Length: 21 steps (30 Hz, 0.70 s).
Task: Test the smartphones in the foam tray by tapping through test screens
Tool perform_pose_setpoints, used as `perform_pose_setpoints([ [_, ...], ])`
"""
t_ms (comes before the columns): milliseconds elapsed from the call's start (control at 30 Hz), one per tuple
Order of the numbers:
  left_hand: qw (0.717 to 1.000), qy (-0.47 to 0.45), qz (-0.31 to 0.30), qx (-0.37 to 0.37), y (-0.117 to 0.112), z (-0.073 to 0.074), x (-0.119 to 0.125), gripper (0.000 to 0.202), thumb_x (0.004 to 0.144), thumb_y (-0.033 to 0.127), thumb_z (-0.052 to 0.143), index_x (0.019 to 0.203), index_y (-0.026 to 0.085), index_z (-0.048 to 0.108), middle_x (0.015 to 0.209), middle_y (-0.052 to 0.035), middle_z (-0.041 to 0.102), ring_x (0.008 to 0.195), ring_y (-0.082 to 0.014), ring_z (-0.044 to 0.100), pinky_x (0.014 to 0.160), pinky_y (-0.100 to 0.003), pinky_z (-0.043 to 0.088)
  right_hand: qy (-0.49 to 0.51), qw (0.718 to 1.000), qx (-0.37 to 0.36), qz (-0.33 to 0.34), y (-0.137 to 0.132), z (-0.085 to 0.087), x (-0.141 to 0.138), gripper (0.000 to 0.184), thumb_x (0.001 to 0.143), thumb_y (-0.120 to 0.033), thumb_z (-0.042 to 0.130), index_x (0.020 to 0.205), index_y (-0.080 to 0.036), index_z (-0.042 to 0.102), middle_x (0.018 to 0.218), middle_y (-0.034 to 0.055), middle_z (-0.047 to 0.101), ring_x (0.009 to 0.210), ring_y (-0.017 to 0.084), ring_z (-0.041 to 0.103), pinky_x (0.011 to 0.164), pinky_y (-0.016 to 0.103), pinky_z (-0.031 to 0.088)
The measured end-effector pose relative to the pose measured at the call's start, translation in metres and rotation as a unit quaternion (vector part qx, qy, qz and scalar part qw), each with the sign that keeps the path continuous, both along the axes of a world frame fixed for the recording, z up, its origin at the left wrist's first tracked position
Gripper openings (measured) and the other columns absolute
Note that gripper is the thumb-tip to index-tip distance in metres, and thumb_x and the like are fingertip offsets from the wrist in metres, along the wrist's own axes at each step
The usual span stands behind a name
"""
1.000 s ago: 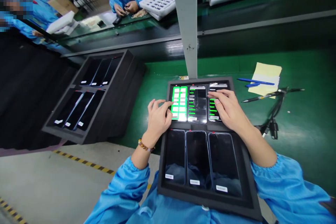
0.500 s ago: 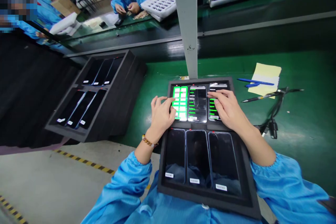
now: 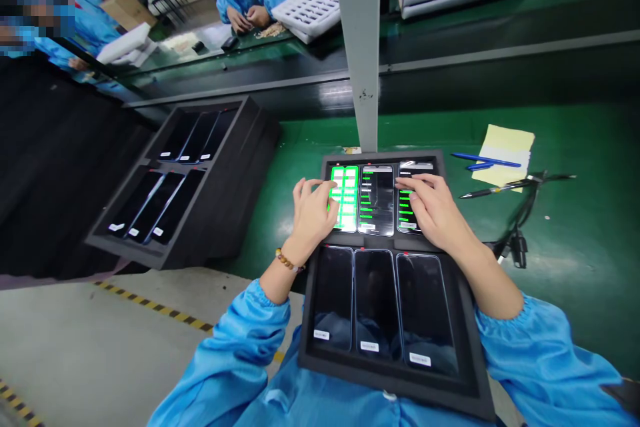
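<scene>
A black foam tray point(image 3: 393, 407) holds two rows of smartphones. At its upper left, a smartphone with a green and white screen point(image 3: 345, 203) lies under the fingertips of my left hand point(image 3: 315, 210), whose fingers are bent but apart. My right hand point(image 3: 433, 203) reaches over the upper right smartphone point(image 3: 409, 219), fingers stretched out and holding nothing; it partly covers that screen. Between them a middle smartphone point(image 3: 377, 203) shows green and white text lines on black. The lower row is dark: a left point(image 3: 334, 293), a middle point(image 3: 377, 297) and a right smartphone point(image 3: 426, 307), each with a white label.
At left stands a stack of black foam trays point(image 3: 220, 193) with dark smartphones on top. Blue pens point(image 3: 487, 159), yellow paper point(image 3: 505, 140), a black pen point(image 3: 487, 191) and a black cable point(image 3: 523, 220) lie at right. A grey post point(image 3: 363, 80) rises behind the tray. Co-workers sit beyond.
My left hand has shifted slightly right and its index finger sits further over the green and white screen. My right hand has hardly moved. The view has tilted slightly.
</scene>
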<state>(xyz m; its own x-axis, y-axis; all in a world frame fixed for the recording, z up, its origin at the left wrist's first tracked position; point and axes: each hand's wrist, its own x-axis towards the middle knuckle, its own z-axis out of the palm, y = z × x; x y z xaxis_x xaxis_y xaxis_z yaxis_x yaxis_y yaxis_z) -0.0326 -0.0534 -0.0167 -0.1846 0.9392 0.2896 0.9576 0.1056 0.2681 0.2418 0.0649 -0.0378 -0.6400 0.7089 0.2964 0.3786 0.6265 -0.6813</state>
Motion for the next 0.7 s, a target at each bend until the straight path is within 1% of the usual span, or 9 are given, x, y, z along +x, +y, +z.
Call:
perform_pose_setpoints([
  [100,0.998,-0.001,-0.066,-0.013,0.017,0.000,0.008,0.040,0.095,0.014,0.051,0.131,0.022,0.067,0.121,-0.0063,0.080,0.132,-0.0304,0.062,0.132,-0.058,0.029,0.006,1.000,-0.007,-0.005,0.000,0.001,0.000,0.048,0.112,-0.029,0.037,0.154,-0.027,0.060,0.136,0.0067,0.077,0.140,0.035,0.050,0.119,0.064,0.044],
  [167,0.996,0.005,-0.092,-0.021,0.025,0.001,0.009,0.040,0.096,0.015,0.052,0.132,0.021,0.066,0.123,-0.0058,0.080,0.134,-0.0294,0.061,0.133,-0.055,0.028,0.012,1.000,-0.010,-0.006,0.001,0.001,0.001,0.048,0.112,-0.030,0.037,0.154,-0.027,0.060,0.136,0.0071,0.076,0.140,0.034,0.050,0.119,0.064,0.044],
  [233,0.997,0.012,-0.071,-0.018,0.028,0.001,0.004,0.038,0.096,0.014,0.052,0.130,0.023,0.067,0.123,-0.0049,0.080,0.133,-0.0288,0.062,0.134,-0.055,0.027,0.016,1.000,-0.008,-0.007,0.001,0.002,0.001,0.047,0.113,-0.031,0.037,0.154,-0.027,0.060,0.138,0.0073,0.075,0.141,0.034,0.050,0.121,0.063,0.044],
  [333,1.000,0.016,0.005,-0.010,0.024,0.001,-0.007,0.036,0.095,0.012,0.050,0.124,0.025,0.067,0.120,-0.0036,0.081,0.128,-0.0297,0.063,0.133,-0.058,0.026,0.014,1.000,-0.008,-0.008,0.000,0.001,0.000,0.047,0.113,-0.031,0.037,0.153,-0.026,0.060,0.139,0.0074,0.075,0.142,0.033,0.049,0.121,0.061,0.044],
  [367,1.000,0.015,0.018,-0.009,0.023,0.000,-0.009,0.036,0.095,0.011,0.050,0.123,0.026,0.067,0.118,-0.0033,0.082,0.127,-0.0300,0.064,0.133,-0.058,0.027,0.010,1.000,-0.008,-0.007,0.000,0.001,0.000,0.047,0.113,-0.031,0.037,0.153,-0.027,0.060,0.138,0.0071,0.076,0.142,0.033,0.050,0.121,0.062,0.044],
  [433,1.000,0.010,0.011,-0.008,0.024,-0.001,-0.010,0.036,0.095,0.011,0.050,0.123,0.026,0.067,0.120,-0.0033,0.081,0.126,-0.0298,0.064,0.132,-0.058,0.027,0.005,1.000,-0.003,-0.006,0.000,0.001,0.000,0.047,0.112,-0.030,0.038,0.154,-0.028,0.060,0.136,0.0061,0.077,0.141,0.034,0.050,0.120,0.062,0.045],
  [567,0.999,0.006,-0.053,-0.007,0.032,-0.001,-0.002,0.036,0.095,0.013,0.051,0.126,0.025,0.067,0.122,-0.0036,0.080,0.129,-0.0281,0.063,0.133,-0.054,0.029,0.008,1.000,0.000,-0.009,0.000,0.001,0.000,0.047,0.113,-0.030,0.038,0.155,-0.028,0.059,0.136,0.0058,0.077,0.140,0.034,0.050,0.119,0.062,0.045],
  [633,0.999,0.007,-0.038,-0.005,0.033,-0.001,-0.001,0.035,0.096,0.012,0.051,0.124,0.025,0.067,0.118,-0.0034,0.081,0.128,-0.0284,0.063,0.132,-0.055,0.028,0.010,1.000,-0.001,-0.010,0.001,0.001,0.000,0.048,0.113,-0.031,0.037,0.155,-0.028,0.059,0.137,0.0068,0.077,0.141,0.033,0.050,0.120,0.062,0.045],
  [700,1.000,0.005,-0.006,0.001,0.029,-0.001,-0.004,0.034,0.096,0.011,0.050,0.121,0.025,0.068,0.116,-0.0031,0.082,0.125,-0.0294,0.064,0.131,-0.058,0.028,0.012,1.000,0.000,-0.009,0.001,0.000,0.000,0.048,0.113,-0.032,0.037,0.155,-0.028,0.059,0.138,0.0075,0.076,0.141,0.033,0.050,0.120,0.062,0.045],
])
